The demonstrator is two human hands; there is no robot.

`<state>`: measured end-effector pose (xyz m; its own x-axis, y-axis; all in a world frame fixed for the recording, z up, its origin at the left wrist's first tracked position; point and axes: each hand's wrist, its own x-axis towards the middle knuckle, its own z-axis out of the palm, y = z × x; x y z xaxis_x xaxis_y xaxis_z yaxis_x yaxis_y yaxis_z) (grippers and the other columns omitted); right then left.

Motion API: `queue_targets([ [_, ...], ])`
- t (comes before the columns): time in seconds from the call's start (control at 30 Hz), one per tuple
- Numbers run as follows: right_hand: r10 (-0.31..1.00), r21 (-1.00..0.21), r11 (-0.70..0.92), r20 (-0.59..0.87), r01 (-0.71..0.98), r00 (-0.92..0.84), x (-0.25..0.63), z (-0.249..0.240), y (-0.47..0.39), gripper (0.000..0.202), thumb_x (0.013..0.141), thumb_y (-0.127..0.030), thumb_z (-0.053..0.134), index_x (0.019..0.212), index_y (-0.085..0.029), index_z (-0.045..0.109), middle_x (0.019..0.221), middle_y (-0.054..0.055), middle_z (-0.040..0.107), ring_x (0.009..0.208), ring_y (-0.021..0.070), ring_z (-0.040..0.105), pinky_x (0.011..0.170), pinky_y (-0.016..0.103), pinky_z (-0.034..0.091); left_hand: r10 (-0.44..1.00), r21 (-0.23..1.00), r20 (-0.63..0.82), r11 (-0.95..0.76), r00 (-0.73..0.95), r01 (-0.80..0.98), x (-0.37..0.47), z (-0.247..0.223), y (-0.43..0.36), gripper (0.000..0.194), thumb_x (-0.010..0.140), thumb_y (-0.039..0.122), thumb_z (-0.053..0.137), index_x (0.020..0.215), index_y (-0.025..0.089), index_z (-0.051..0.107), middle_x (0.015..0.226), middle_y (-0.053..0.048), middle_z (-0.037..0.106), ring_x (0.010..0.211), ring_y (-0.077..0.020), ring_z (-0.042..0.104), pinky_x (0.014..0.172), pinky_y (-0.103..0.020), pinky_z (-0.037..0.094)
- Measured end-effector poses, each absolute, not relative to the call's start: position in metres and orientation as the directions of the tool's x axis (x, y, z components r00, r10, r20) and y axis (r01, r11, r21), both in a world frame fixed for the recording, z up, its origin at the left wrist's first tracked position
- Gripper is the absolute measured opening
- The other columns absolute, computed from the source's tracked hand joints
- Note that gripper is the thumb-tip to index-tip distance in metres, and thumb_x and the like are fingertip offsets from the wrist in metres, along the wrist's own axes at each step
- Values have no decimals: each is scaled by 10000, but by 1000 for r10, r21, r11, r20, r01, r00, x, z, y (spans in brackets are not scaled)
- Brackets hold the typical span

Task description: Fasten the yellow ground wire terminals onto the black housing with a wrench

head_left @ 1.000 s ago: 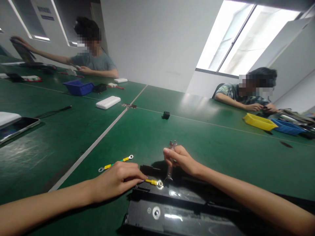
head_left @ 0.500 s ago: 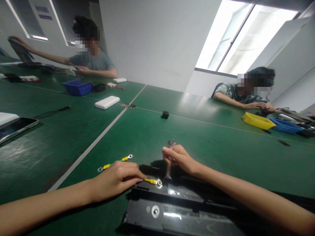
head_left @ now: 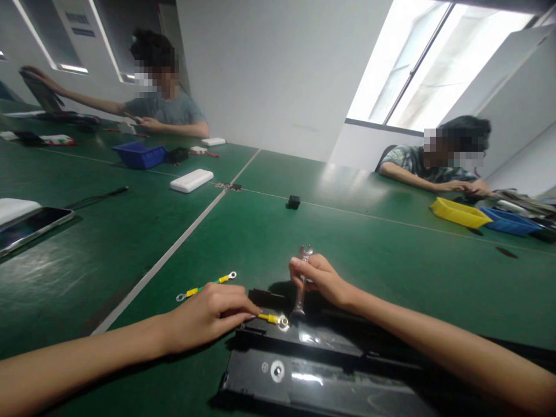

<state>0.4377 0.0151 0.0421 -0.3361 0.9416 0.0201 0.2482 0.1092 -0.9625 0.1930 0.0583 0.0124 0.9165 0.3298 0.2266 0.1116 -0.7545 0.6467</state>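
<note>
My left hand (head_left: 217, 313) pinches a short wire with a yellow-sleeved ring terminal (head_left: 273, 318); its ring sits around a nut or stud on a black metal panel (head_left: 343, 339). In my right hand (head_left: 319, 278) is a silver wrench (head_left: 300, 292), held nearly upright, its open jaw up and its lower end close beside the ring terminal. Whether that end touches the panel I cannot tell. A second black panel (head_left: 256, 385) lies nearer, with a bare round metal contact (head_left: 278, 371). Behind my left hand rests a loose green wire with two ring terminals (head_left: 226, 278).
On the green table (head_left: 369, 249) lie a small black block (head_left: 294, 202), a white case (head_left: 191, 180) and a phone (head_left: 35, 230). A blue bin (head_left: 139, 155) stands left, yellow (head_left: 460, 213) and blue (head_left: 512, 221) bins right. Two people sit across the table.
The view has shifted slightly. Both hands keep their grips, and the wrench stays close to the ring terminal with only a very small movement.
</note>
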Motion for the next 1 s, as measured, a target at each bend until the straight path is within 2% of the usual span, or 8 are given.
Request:
queue_targets([
  [0.33, 954, -959, 138, 62, 246, -294, 439, 44, 14, 580, 850, -619, 401, 513, -152, 464, 471, -43, 343, 431, 62, 291, 416, 208, 227, 328, 641, 232, -760, 916, 110, 194, 14, 59, 194, 916, 153, 496, 1018, 202, 654, 840, -14, 658, 748, -122, 604, 657, -201, 418],
  [0.57, 936, -962, 168, 88, 213, -340, 440, 41, 14, 560, 866, -592, 411, 541, -143, 489, 495, -26, 398, 447, 66, 320, 408, 203, 222, 323, 640, 238, -762, 916, 103, 193, 14, 59, 194, 913, 137, 507, 1027, 207, 648, 839, -6, 652, 742, -113, 596, 656, -192, 407],
  [1.0, 926, -972, 117, 33, 205, -375, 439, 41, 13, 554, 859, -589, 438, 556, -132, 512, 498, -37, 387, 448, 62, 315, 413, 206, 217, 325, 643, 236, -759, 916, 104, 194, 14, 58, 202, 910, 127, 511, 1033, 211, 648, 830, -4, 643, 725, -109, 587, 650, -190, 405],
])
